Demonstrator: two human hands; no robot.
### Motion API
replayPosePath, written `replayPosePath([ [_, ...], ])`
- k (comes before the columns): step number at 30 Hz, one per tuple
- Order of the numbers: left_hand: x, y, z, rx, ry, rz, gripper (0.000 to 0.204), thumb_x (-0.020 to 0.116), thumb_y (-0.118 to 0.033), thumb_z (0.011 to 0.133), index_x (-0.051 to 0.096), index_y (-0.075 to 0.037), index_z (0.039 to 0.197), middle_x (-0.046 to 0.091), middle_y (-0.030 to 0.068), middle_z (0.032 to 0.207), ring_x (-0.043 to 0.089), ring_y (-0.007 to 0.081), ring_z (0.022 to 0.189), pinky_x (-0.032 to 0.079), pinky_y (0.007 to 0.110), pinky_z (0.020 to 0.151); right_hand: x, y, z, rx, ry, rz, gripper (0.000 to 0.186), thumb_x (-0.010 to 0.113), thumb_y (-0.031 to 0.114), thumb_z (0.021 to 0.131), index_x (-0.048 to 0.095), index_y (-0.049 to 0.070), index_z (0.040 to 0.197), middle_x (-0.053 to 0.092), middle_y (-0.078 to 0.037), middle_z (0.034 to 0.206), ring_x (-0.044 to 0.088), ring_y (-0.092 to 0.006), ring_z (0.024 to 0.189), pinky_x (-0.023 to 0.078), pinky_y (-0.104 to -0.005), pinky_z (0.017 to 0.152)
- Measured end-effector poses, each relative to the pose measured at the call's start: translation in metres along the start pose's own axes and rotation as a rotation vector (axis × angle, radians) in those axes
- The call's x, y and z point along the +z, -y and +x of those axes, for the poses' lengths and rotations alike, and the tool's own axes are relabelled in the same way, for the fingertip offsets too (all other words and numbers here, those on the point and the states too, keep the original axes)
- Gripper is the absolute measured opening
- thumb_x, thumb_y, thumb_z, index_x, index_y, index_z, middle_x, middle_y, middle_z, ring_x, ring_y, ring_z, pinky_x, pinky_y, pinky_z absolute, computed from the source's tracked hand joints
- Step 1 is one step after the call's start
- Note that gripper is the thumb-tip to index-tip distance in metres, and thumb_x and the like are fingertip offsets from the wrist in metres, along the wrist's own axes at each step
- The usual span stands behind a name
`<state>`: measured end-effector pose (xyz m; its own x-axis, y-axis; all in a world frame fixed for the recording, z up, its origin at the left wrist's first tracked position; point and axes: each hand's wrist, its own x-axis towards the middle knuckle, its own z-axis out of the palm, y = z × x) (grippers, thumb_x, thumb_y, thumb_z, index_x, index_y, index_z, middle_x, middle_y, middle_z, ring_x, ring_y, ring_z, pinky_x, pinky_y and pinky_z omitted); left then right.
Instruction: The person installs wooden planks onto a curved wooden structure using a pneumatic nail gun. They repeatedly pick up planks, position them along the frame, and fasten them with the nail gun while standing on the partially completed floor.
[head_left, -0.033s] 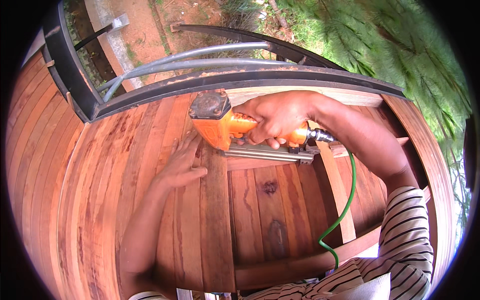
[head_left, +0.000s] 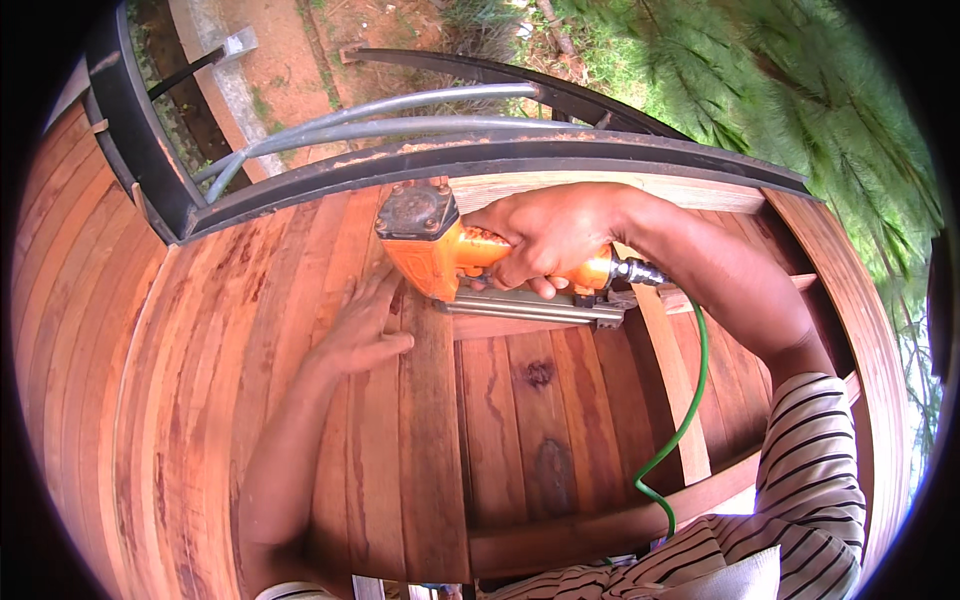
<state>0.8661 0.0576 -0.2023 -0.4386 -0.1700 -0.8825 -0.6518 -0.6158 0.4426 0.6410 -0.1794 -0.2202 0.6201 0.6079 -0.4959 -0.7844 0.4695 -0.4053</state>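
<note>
Gripping orange nail gun (head_left: 425,260) near far edge of planking (head_left: 260,330), right hand (head_left: 550,240); left hand (head_left: 362,335) open on planking alongside; barely any shift, nail gun's placement holds.

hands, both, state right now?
Left hand: open, resting on the wooden planks, holding nothing visible.
Right hand: closed, holding the orange nail gun by its handle.

Orange nail gun (head_left: 420,265) partly behind the right hand (head_left: 550,238), green hose (head_left: 704,345) partly behind the shirt (head_left: 815,455)
</note>
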Motion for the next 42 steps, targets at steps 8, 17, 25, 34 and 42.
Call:
replayPosePath([
  [8, -0.001, 0.005, 0.006, 0.064, -0.047, -0.016, 0.104, 0.07, -0.038, 0.071, 0.018, 0.001, 0.152, 0.017, 0.0274, 0.157, 0.009, 0.0411, 0.149, 0.004, 0.057, 0.119, 0.0, 0.002, 0.008, -0.002, -0.037, -0.047, 0.031, 0.059, 0.013, 0.089, 0.049, 0.005, 0.116, 0.059, -0.003, 0.077, 0.06, -0.0133, 0.058, 0.049, -0.0296, 0.055],
  [17, 0.0, 0.012, 0.008, 0.085, -0.022, -0.017, 0.102, 0.069, -0.041, 0.07, 0.021, 0.001, 0.151, 0.021, 0.0274, 0.156, 0.012, 0.0429, 0.147, 0.006, 0.058, 0.118, 0.003, 0.017, 0.009, 0.005, -0.022, -0.176, 0.043, 0.059, 0.013, 0.088, 0.044, 0.002, 0.127, 0.061, -0.006, 0.079, 0.06, -0.0147, 0.057, 0.05, -0.0318, 0.054],
  [25, -0.001, 0.026, 0.01, 0.065, -0.101, -0.082, 0.073, 0.057, -0.021, 0.081, 0.034, -0.003, 0.148, 0.036, 0.0213, 0.151, 0.028, 0.0364, 0.144, 0.016, 0.05, 0.119, 0.01, 0.015, 0.014, 0.001, -0.064, -0.184, 0.039, 0.058, 0.011, 0.088, 0.047, 0.001, 0.124, 0.063, -0.007, 0.08, 0.059, -0.015, 0.056, 0.049, -0.0313, 0.052],
  [34, -0.025, 0.003, 0.003, -0.003, -0.127, -0.422, 0.056, 0.043, -0.002, 0.082, 0.047, 0.003, 0.138, 0.051, 0.0218, 0.137, 0.046, 0.032, 0.131, 0.033, 0.036, 0.111, 0.019, 0.025, 0.005, 0.024, -0.105, -0.07, 0.033, 0.058, 0.011, 0.088, 0.051, 0.006, 0.12, 0.058, -0.003, 0.079, 0.057, -0.0125, 0.056, 0.048, -0.0284, 0.051],
  [42, -0.029, 0.0, 0.0, 0.016, -0.144, -0.363, 0.054, 0.043, -0.006, 0.084, 0.047, 0.007, 0.136, 0.05, 0.027, 0.14, 0.045, 0.0358, 0.134, 0.032, 0.037, 0.113, 0.022, 0.022, 0.017, 0.04, -0.094, -0.068, 0.034, 0.058, 0.01, 0.088, 0.051, 0.007, 0.12, 0.058, -0.002, 0.077, 0.056, -0.012, 0.055, 0.047, -0.0286, 0.049],
])
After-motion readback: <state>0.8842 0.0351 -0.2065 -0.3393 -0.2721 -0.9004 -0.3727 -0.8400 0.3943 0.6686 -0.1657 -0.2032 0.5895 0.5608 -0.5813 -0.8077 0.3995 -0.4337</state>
